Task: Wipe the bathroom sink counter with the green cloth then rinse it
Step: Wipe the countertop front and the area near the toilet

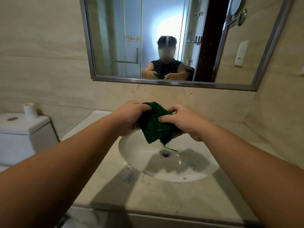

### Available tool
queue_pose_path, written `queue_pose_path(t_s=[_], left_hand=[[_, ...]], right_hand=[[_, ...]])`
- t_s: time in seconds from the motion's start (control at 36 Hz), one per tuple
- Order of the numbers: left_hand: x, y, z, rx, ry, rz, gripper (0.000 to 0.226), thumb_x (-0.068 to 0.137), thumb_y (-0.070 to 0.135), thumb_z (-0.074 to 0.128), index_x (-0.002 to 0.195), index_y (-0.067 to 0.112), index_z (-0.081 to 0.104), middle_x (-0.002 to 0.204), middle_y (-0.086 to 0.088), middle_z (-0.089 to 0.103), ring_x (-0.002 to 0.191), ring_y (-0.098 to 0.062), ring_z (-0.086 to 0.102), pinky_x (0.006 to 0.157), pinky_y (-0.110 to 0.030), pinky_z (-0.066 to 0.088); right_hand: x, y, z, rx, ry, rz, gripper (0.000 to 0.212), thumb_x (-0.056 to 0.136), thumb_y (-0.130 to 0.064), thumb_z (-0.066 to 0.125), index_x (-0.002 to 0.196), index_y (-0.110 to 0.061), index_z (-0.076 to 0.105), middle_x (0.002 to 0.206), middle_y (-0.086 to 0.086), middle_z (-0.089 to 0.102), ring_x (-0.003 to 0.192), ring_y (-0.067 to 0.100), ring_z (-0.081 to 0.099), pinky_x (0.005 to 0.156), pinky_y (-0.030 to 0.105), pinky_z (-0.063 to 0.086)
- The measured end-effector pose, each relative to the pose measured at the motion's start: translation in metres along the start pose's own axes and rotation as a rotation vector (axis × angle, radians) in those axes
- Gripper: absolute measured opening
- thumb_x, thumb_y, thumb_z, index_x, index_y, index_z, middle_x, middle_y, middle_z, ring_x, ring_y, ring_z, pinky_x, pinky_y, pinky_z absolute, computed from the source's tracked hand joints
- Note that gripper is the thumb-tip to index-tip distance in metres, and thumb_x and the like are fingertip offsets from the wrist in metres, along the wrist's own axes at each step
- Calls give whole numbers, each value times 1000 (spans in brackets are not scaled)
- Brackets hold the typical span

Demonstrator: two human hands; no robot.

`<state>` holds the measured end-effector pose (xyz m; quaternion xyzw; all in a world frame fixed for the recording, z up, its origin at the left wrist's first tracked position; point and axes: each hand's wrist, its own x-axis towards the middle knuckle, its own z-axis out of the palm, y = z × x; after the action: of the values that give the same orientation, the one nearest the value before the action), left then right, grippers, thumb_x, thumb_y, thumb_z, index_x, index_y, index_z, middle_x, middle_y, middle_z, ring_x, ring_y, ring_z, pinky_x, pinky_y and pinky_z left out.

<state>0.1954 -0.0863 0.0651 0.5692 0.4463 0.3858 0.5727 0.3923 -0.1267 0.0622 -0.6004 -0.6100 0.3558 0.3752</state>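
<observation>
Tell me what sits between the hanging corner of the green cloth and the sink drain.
Almost nothing: in the head view, only a loose green thread trails from the green cloth toward the drain. Otherwise bare white basin. Both hands hold the cloth.

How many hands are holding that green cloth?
2. The left hand grips the green cloth on its left side, the right hand on its right, both above the sink.

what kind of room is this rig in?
A bathroom, quite possibly a hotel's. An oval sink basin is set in a marble-look counter, a toilet tank stands to the left, and a framed wall mirror reflects a glass shower door. Both hands hold a green cloth over the basin.
</observation>
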Motion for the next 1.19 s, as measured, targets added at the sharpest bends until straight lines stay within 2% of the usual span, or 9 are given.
queue_pose_path(t_s=[0.08, 0.19, 0.31, 0.47, 0.64, 0.75, 0.83, 0.97, 1.19], left_hand=[[-14, -10, -7, -31, -58, -35, 37, 106, 36, 60, 131, 9, 66, 111, -12, 81, 102, -29, 80, 90, -44, 64], [-37, -19, -18, 45, -107, -31, 46, 101, 49, 64, 132, 16, 68, 120, -10, 79, 111, -30, 76, 93, -46, 63], [-59, -33, -45, 114, 26, 7, 46, 94, 21, 78, 137, 17, 63, 117, -11, 80, 107, -33, 78, 96, -54, 62], [-109, -53, -77, 451, 200, 84, 30, 94, 1, 71, 118, 18, 67, 108, -12, 76, 100, -29, 76, 88, -47, 65], [-154, -86, -87, 1037, 289, 194, 26, 95, 16, 69, 114, 32, 61, 104, 6, 68, 93, -15, 65, 71, -31, 51], [-168, -121, -77, 1310, 45, 219, 47, 97, 32, 71, 142, 33, 59, 135, 4, 65, 120, -19, 59, 101, -36, 48], [-173, -144, -72, 1361, -146, 173, 63, 100, 60, 59, 157, 42, 43, 168, 14, 35, 153, -13, 35, 125, -38, 27], [-160, -156, -80, 1278, -327, 232, 63, 100, 72, 34, 160, 54, 31, 173, 26, 13, 161, -5, -1, 133, -44, 8], [-119, -159, -52, 1307, -497, 298, 47, 110, 58, 29, 156, 67, 24, 174, 24, 4, 161, -11, -13, 132, -42, -4]], right_hand=[[-4, -8, 23, 18, 79, 0, 35, 91, -33, 78, 109, -12, 58, 100, 14, 74, 85, 30, 77, 68, 48, 67], [-10, -20, 50, 209, -70, 73, 21, 104, -26, 55, 115, -12, 65, 109, 15, 76, 96, 26, 77, 75, 39, 67], [-17, -21, 60, 337, -280, 127, 33, 107, -25, 43, 128, -9, 62, 115, 23, 75, 99, 40, 77, 83, 46, 64], [-28, 8, 71, 43, -287, 108, 28, 103, -29, 56, 117, -9, 69, 117, 21, 75, 86, 28, 75, 87, 46, 61], [-53, 47, 76, -531, -338, 85, 60, 96, -64, 55, 134, -20, 63, 133, -1, 66, 116, 21, 64, 106, 46, 52], [-75, 65, 78, -869, -429, -16, 104, 82, -89, 48, 162, -24, 34, 167, 1, 37, 147, 24, 41, 122, 43, 32], [-91, 84, 73, -1000, -486, -36, 123, 68, -98, 49, 165, -32, 13, 173, -2, 20, 154, 24, 30, 124, 45, 29], [-117, 115, 56, -1018, -508, -89, 132, 64, -97, 57, 165, -34, 0, 173, -4, 16, 154, 19, 26, 125, 40, 25], [-117, 132, 58, -1052, -419, -159, 124, 70, -95, 51, 165, -32, 0, 171, -2, 22, 148, 21, 33, 122, 41, 32]])
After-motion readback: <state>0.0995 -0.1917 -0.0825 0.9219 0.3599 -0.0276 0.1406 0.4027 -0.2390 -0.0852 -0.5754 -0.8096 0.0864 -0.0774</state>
